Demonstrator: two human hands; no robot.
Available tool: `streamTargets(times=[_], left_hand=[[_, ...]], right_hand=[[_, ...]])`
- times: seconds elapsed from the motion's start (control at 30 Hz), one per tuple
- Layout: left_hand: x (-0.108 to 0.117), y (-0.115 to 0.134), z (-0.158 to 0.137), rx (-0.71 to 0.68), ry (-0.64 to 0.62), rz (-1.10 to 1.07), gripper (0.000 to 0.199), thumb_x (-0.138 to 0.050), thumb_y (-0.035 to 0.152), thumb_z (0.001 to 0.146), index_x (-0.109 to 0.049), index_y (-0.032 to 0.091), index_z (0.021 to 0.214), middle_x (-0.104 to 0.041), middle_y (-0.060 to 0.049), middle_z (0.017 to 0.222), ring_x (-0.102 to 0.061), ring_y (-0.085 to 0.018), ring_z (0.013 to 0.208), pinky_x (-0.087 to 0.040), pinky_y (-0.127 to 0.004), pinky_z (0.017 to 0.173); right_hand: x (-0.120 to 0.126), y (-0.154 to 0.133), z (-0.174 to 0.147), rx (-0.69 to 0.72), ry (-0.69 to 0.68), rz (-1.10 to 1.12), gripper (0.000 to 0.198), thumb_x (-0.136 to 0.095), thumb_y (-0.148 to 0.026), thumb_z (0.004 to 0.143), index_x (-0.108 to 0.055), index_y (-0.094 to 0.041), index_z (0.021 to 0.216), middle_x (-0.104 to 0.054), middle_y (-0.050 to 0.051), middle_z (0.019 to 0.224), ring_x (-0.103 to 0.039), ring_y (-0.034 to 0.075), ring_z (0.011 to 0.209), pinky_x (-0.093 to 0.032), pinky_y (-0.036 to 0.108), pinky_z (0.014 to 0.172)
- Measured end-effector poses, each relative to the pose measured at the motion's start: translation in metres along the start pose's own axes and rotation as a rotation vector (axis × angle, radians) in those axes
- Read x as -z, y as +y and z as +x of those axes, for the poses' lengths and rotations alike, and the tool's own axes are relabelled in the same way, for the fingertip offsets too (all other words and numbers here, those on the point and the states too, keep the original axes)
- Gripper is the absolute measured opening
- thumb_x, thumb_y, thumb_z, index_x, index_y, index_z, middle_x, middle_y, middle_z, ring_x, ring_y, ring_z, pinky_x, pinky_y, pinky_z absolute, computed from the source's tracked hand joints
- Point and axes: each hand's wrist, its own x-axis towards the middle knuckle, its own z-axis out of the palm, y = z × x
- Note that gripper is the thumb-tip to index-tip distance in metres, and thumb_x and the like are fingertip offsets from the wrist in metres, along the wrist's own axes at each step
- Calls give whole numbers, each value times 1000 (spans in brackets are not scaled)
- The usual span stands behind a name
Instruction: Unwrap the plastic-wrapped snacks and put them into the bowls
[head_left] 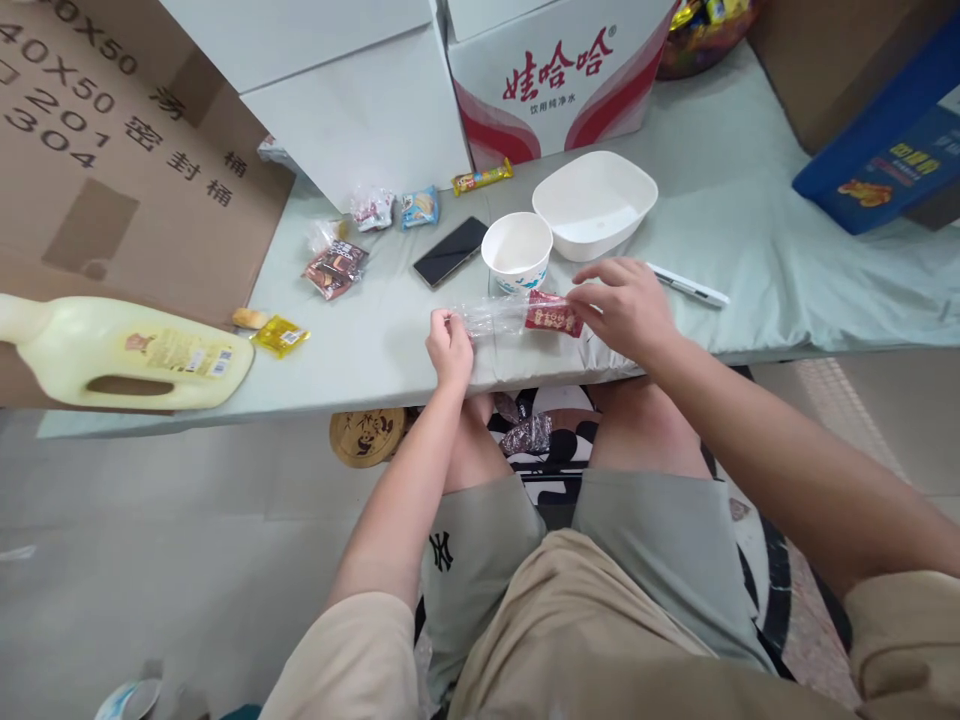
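My left hand [450, 347] is closed in a pinch on one end of a clear plastic bag [491, 317]. The bag stretches sideways just above the front of the table. Its other end is pinched between the thumb and fingers of my right hand [621, 305]. Close to my right fingertips is a red snack packet [551, 314]; whether it lies inside the clear bag or behind it I cannot tell. Just beyond the bag stand a white paper cup [517, 250] and a white plastic bowl [596, 200]. A white pen-like tool [688, 286] lies right of my right hand.
A black phone [451, 252] lies left of the cup, near several small snack packets [336, 268]. A yellow-green jug [135, 352] lies at the left edge. White boxes [559, 80] line the back, a cardboard box [127, 150] the left, and a blue box [889, 140] the right.
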Motion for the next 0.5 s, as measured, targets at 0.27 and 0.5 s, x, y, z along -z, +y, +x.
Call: streamTargets(times=[0.27,0.5], left_hand=[[1,2,-4,38,17,-155,18,-53,28,97,-48,23,80,-53,6,60,-53,-11,53,-41,-23,58],[15,-6,7,138,70,-391,8,-44,28,93,-41,24,86,-49,3,68,-47,-10,53,-34,-22,50]], right_hand=[[10,-7,-4,-95,90,-51,36,-44,-33,104,-77,-23,95,-79,10,102,-69,29,98,-45,45,87],[20,-33,-43,227,-421,48,37,-44,-43,101,-76,-24,104,-79,5,89,-67,20,75,-40,33,68]])
